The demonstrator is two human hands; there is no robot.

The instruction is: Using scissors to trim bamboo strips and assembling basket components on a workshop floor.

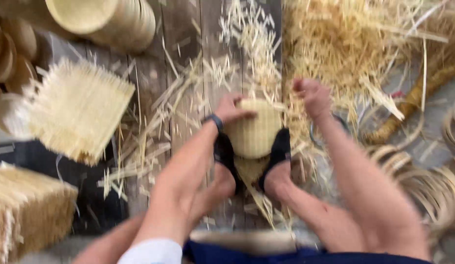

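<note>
On the plank floor (154,73), between two sandalled feet (279,164), clamped on edge: a round woven disc (254,129) of pale strips, lower rim hidden between the soles. Left hand (231,111) laid over the disc's upper left rim, fingers bent across the weave and thumb behind, holding it, dark band at the wrist. Right hand (313,97) lifted just beside the upper right rim, apart from it, curled into a loose fist; impossible to tell through the blur whether a thin strip sits inside. Best done, judging by the pose, with both soles pressing evenly so the disc cannot twist, the left hand steadying the rim rather than bending it, and the right working close to the edge in short pulls. Worth minding the loose offcuts (257,39) scattered right behind the disc, which could snag in the weave. As for containers: a nested stack of round bamboo bowls (110,19) lying on its side at the upper left, front bowl seemingly with nothing in it; more round trays (7,54) along the left edge, contents too blurred to read. Nearby, a square woven mat (78,110) with frayed ends, a block of stacked mats (29,210), and coiled hoops (428,188) at the right
</note>
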